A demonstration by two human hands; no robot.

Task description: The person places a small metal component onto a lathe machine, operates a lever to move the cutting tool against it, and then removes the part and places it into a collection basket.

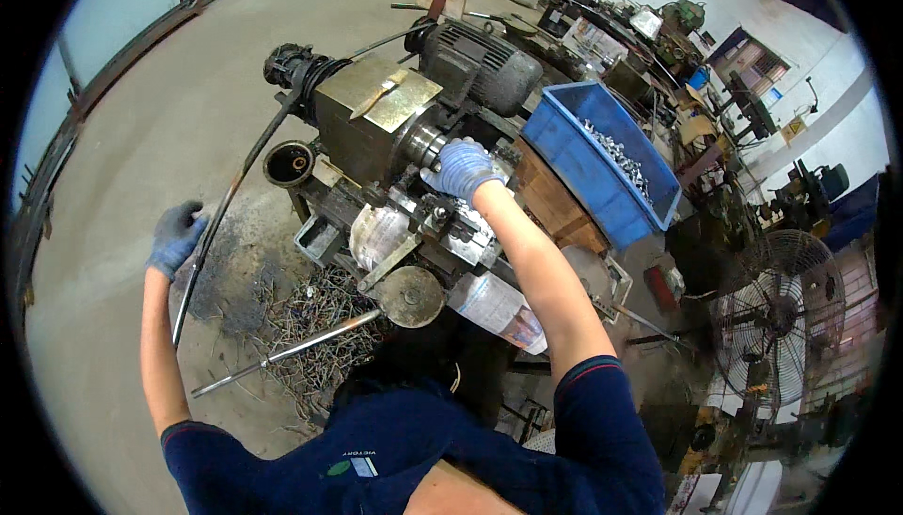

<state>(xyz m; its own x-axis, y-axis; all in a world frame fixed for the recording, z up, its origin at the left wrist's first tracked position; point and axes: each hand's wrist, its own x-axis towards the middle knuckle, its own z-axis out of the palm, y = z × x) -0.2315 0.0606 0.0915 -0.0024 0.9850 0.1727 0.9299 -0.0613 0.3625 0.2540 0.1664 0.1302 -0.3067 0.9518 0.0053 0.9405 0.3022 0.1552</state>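
One left hand [177, 237], gloved, loosely open just beside long dark lever [229, 197]; gloved right hand [463, 172] at round metal spindle [420, 143] of machine [357, 129] — fingertips hidden, can't tell if gripping; blue bin [585, 179] right of machine.

Head-worn fisheye, facing down at nearby machine [362, 143].

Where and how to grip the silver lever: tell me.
The silver lever is probably best gripped near its free outer end, the left hand coming from the person's left and closing around it: the bar is slim and straight, slants out to that side, and its other end is at the disc.
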